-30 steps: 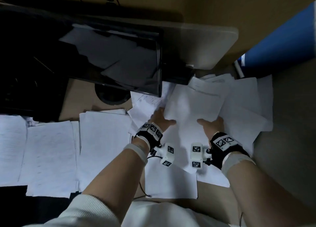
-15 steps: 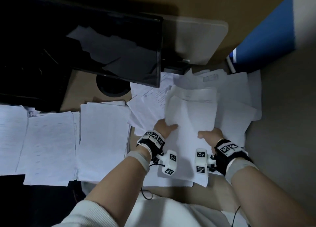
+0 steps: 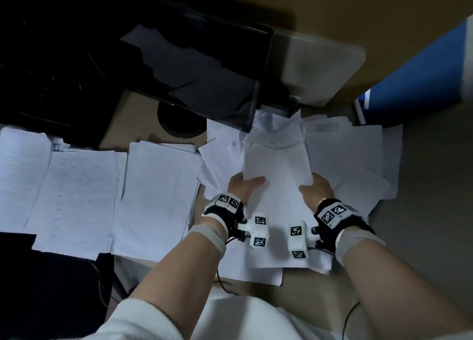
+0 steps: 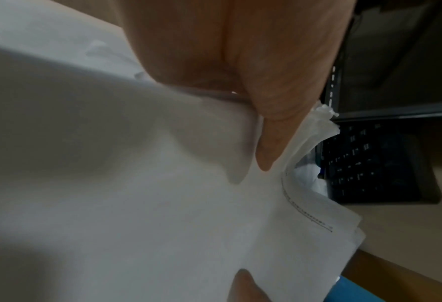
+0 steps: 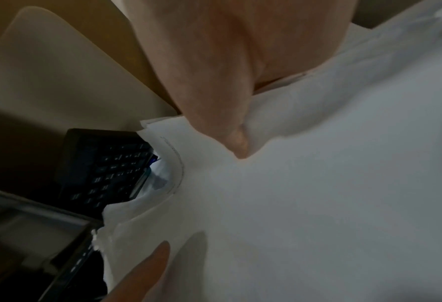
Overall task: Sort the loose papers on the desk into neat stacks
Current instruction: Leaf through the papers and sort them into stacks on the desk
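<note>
A bundle of white sheets (image 3: 277, 170) is lifted and bowed above the loose pile of papers (image 3: 353, 160) at the desk's right. My left hand (image 3: 245, 186) grips the bundle's left edge, thumb on top, and my right hand (image 3: 316, 188) grips its right edge the same way. In the left wrist view the thumb (image 4: 268, 130) presses on the bundle (image 4: 163, 204). In the right wrist view the thumb (image 5: 224, 126) lies on the same sheets (image 5: 318, 204). Three flat stacks (image 3: 158, 198) lie side by side to the left.
A dark monitor (image 3: 194, 65) stands behind the papers, its round base (image 3: 179, 119) on the desk. A black keyboard (image 4: 369, 163) lies further back. A blue panel (image 3: 414, 83) and a pale board (image 3: 317, 68) sit at the back right.
Both hands have gathered sheets from the pile and drawn closer together. The bundle has risen off the pile and bends between them.
</note>
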Action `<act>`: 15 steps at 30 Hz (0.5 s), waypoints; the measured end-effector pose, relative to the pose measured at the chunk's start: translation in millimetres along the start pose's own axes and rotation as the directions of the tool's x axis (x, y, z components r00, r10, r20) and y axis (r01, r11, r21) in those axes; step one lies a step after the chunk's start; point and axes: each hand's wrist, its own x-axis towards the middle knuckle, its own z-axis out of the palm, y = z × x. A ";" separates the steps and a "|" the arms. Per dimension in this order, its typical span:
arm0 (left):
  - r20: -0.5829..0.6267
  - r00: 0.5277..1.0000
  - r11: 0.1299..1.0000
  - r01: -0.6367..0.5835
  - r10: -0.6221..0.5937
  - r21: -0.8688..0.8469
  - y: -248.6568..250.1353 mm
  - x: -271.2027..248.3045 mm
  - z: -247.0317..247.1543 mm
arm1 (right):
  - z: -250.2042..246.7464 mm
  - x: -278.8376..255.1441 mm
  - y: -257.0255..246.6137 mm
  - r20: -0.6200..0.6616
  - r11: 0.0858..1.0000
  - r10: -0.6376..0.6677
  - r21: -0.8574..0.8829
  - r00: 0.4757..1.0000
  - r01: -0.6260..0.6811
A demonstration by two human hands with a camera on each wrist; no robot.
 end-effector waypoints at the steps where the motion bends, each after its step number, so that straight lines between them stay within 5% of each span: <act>1: -0.022 1.000 1.000 0.005 -0.005 -0.005 5.5 3.9 3.2 | -2.4 5.0 -2.3 0.010 1.000 -0.008 0.014 1.000 0.008; 3: -0.064 0.998 0.999 -0.006 0.004 -0.035 16.7 10.0 10.3 | -6.8 18.0 -7.4 -0.001 1.000 -0.023 0.017 1.000 0.023; 9: -0.078 0.997 0.994 0.015 -0.024 -0.112 30.7 33.0 30.0 | -22.7 61.7 -12.2 -0.136 0.890 -0.068 -0.457 0.988 -0.002; 15: -0.084 0.996 0.999 -0.025 0.022 -0.027 31.2 43.3 52.7 | -36.6 83.8 -2.7 -0.159 0.941 0.002 -0.333 0.987 -0.056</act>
